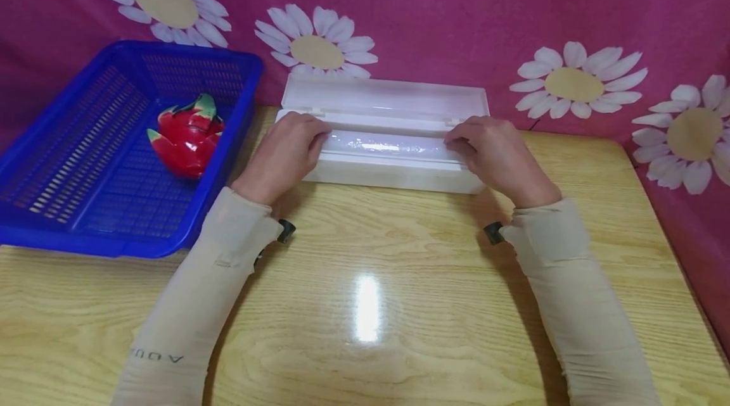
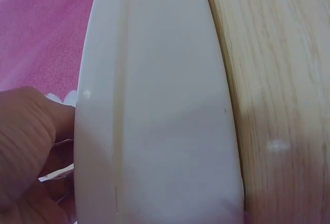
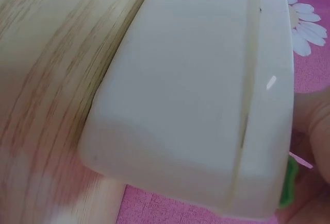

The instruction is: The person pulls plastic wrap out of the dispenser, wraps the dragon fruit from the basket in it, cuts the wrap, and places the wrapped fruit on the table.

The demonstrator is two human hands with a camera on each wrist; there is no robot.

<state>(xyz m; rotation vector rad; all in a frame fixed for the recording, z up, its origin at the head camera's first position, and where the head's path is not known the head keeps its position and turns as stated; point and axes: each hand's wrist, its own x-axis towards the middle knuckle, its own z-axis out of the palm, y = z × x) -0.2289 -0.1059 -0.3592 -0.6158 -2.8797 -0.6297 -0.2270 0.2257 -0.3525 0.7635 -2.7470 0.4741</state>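
A long white plastic wrap dispenser box (image 1: 393, 177) stands on the table with its lid (image 1: 384, 95) raised at the back. Inside it lies a shiny roll of plastic wrap (image 1: 388, 145). My left hand (image 1: 285, 152) is over the box's left end, thumb and fingertips pinching the wrap there. At the right end my right hand (image 1: 499, 156) pinches it likewise. Both wrist views are filled mostly by the box's white front (image 2: 170, 105), which hides the fingertips. A small green piece (image 3: 289, 183) shows beside the right fingers in the right wrist view.
To the left stands a blue plastic basket (image 1: 225, 197) holding a red dragon-fruit-shaped object (image 1: 188, 140) with green tips. A pink cloth (image 1: 433, 19) with white daisies hangs behind the wooden table (image 1: 428, 330). The table's right edge runs past my right forearm.
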